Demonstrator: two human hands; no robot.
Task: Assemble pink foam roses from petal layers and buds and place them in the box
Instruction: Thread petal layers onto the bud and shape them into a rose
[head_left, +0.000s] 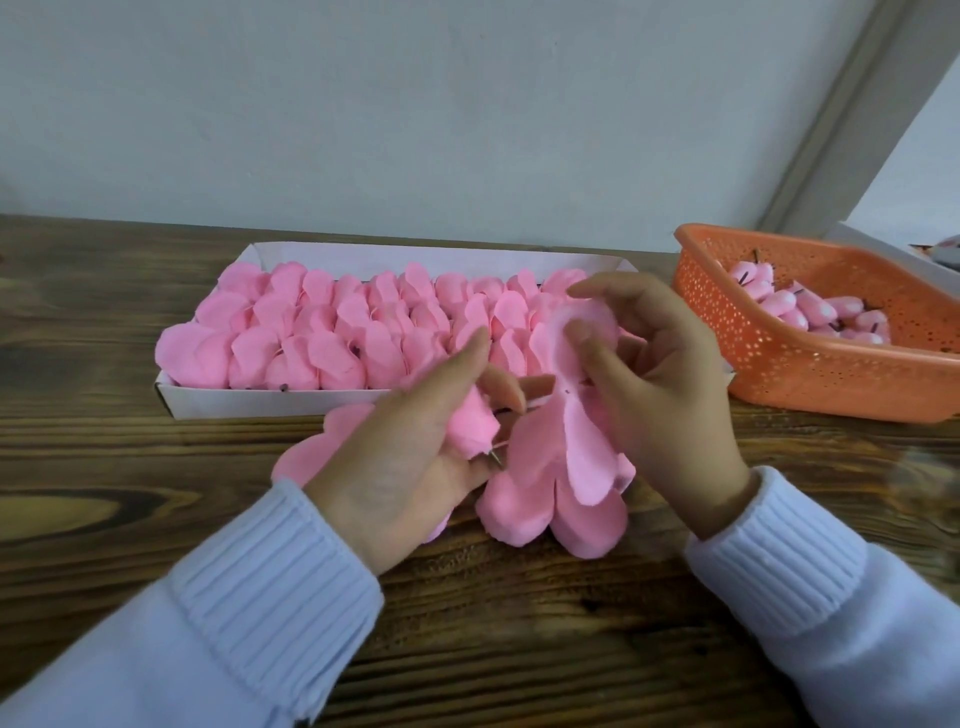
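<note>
Bare tabletop (93, 415) is left open at the left and front; the far side is blocked by the filled box (234, 408) and orange basket (789, 374).

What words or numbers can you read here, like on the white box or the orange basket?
No words, numbers or labels can be read anywhere.
White box: plain, no print.
Orange basket: only holes, no writing.
Bud in the left hand, petal layer in the right hand: plain pink.
White thing at far right edge: coloured patch, too blurred to read.
</note>
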